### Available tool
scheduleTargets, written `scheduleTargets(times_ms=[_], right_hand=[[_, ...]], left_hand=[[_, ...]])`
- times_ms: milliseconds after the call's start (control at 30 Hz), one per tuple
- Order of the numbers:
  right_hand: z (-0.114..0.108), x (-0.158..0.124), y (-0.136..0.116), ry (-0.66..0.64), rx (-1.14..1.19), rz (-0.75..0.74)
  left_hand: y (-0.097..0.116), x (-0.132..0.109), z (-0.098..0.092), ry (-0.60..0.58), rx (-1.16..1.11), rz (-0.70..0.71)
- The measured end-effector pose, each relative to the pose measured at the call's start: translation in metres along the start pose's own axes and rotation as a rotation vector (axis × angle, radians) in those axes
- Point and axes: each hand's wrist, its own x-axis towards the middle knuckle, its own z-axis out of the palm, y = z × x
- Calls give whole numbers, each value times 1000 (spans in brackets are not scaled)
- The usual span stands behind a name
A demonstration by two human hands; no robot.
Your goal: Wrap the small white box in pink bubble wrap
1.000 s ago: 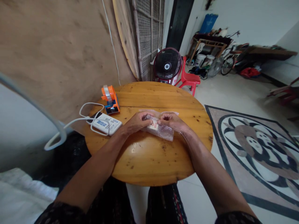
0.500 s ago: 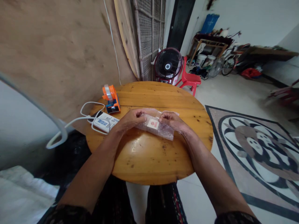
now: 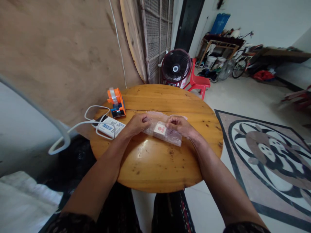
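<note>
A sheet of clear bubble wrap [image 3: 173, 138] lies across the middle of the wooden table. On it rests a small white box [image 3: 160, 128] with a red print on top. My left hand [image 3: 139, 124] pinches the wrap at the left of the box, fingers curled. At the right of the box, my right hand [image 3: 179, 125] has its thumb and fingers closed on the wrap too. Parts of the wrap are hidden under both hands.
On the round table [image 3: 157, 171], an orange tape dispenser [image 3: 116, 102] stands at the back left. Beside it lie a white printed carton [image 3: 111, 127] and a looped white cable [image 3: 85, 122]. Beyond the table are a fan [image 3: 176, 68] and a red chair [image 3: 199, 81].
Both hands keep their hold on the bubble wrap, with only slight finger shifts. The whole view has moved a little; the box stays between the hands.
</note>
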Motion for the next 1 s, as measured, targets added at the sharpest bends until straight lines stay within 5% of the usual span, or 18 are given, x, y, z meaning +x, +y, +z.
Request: scheduleTargets(times_ms=[233, 533, 767, 1000], right_hand=[[3, 0, 5, 55, 14, -20], [3, 1, 5, 36, -298, -334], [4, 1, 4, -17, -290, -384], [4, 1, 5, -21, -290, -355]], left_hand=[[9, -3, 4, 19, 258, 73], [16, -7, 9, -16, 421, 44], [35, -20, 16, 142, 663, -82], [52, -15, 17, 75, 735, -268]])
